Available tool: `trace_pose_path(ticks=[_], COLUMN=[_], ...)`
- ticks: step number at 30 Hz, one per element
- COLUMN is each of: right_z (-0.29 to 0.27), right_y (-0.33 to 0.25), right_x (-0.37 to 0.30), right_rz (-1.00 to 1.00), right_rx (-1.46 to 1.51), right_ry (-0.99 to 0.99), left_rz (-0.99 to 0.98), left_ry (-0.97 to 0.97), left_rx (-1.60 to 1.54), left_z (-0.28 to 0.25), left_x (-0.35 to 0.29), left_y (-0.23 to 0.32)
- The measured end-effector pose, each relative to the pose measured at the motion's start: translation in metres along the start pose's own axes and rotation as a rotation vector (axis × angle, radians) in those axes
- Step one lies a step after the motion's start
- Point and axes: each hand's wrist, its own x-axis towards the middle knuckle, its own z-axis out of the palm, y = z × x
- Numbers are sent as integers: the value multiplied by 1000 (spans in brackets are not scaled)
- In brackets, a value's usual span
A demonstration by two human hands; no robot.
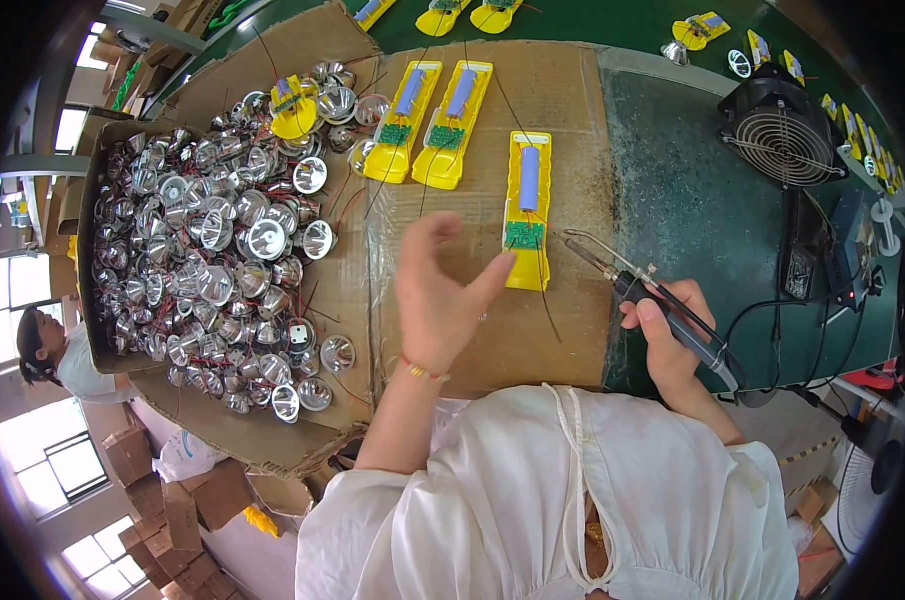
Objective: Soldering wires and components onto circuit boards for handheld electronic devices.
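In front of me on the cardboard lies a yellow plastic housing (528, 272) with a lilac battery cell (529, 180), a green circuit board (525, 235) and thin wires. My left hand (438, 300) hovers at its left, fingers spread and holding nothing; the thumb tip is by the housing's edge, and I cannot tell if they touch. My right hand (670, 340) grips a soldering iron (688, 336) with a thin curved metal tube along it. The tip points left toward the circuit board, a little apart from it.
To the left, a cardboard box (213, 440) holds a heap of silver lamp reflectors (213, 230). Two similar housings (440, 165) lie farther back. At the right stand a black fan (781, 135) and a blue soldering station (851, 250), with black cables across the green table (663, 150).
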Motion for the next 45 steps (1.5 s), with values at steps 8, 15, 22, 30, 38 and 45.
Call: trace_pose_path(ticks=[8,15,22,30,38,45], right_z=[-6,6,7,8,9,7], right_y=[0,-5,-3,1,0,-6], right_x=[-2,-1,2,3,4,0], right_rz=[-4,26,93,86,94,13], right_rx=[19,-40,-135,-103,-165,-26], right_ry=[-14,-79,-145,-149,-205,-37], left_rz=[-69,19,19,-91,47,39], left_ry=[57,-54,-158,-177,-134,-142], left_rx=[-165,-145,-21,-99,73,57], left_z=[-35,2,17,17,22,21], left_x=[-48,-23,-2,-5,-5,-5], left_y=[-37,-17,-7,-4,-9,-10])
